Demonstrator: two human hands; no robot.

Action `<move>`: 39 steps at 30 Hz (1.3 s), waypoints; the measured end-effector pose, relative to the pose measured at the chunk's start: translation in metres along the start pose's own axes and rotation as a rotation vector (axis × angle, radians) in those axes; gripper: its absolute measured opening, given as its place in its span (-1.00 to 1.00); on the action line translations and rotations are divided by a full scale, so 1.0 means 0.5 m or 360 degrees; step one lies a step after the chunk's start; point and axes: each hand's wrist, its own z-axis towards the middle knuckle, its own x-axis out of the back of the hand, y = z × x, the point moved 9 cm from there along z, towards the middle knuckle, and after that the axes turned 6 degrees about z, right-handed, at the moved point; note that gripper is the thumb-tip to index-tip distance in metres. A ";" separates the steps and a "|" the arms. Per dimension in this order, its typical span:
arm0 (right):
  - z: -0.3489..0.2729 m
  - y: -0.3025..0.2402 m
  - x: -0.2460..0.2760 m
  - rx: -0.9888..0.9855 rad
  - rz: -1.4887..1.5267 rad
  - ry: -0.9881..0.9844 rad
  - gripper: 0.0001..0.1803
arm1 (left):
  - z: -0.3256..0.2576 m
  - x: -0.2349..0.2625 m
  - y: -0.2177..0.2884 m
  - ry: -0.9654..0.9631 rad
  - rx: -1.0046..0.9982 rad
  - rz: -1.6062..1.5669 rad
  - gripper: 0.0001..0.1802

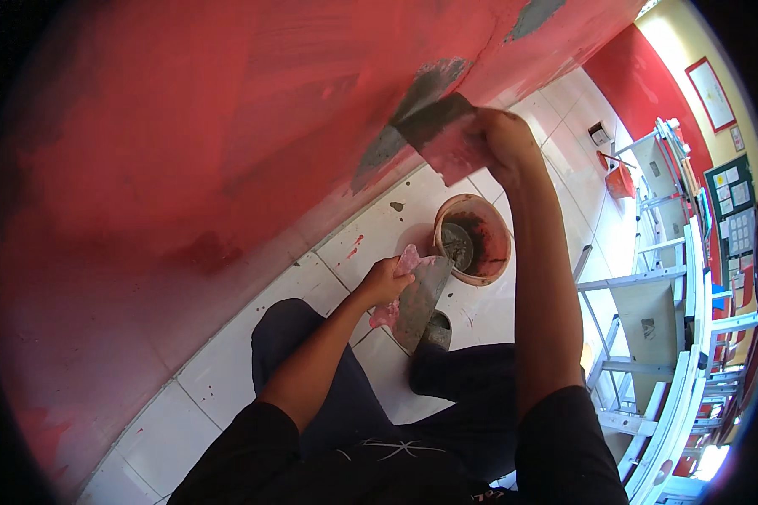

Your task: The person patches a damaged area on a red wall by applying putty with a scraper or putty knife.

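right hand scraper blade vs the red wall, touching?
Touching. Head view: the right hand presses the flat scraper blade against the red wall, its edge meeting the grey filler streak with no gap visible.

The red wall (185, 126) is blocking the left side. The bucket (473, 240) is standing on the white tiled floor (227, 370), leaving open tiles toward the desks (648, 311) at right.
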 end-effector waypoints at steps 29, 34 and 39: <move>0.093 0.216 0.074 0.0255 -0.0372 0.0056 -0.83 | 0.064 -0.054 0.015 -0.0089 0.0164 0.0054 -0.64; 0.084 0.190 0.059 -0.0080 0.0319 0.0072 -0.91 | 0.064 -0.070 0.030 -0.0168 0.0329 0.0073 -0.75; 0.037 0.058 0.099 0.0113 0.0400 -0.0139 -0.87 | 0.089 -0.077 0.028 -0.0118 0.0202 -0.0014 -0.75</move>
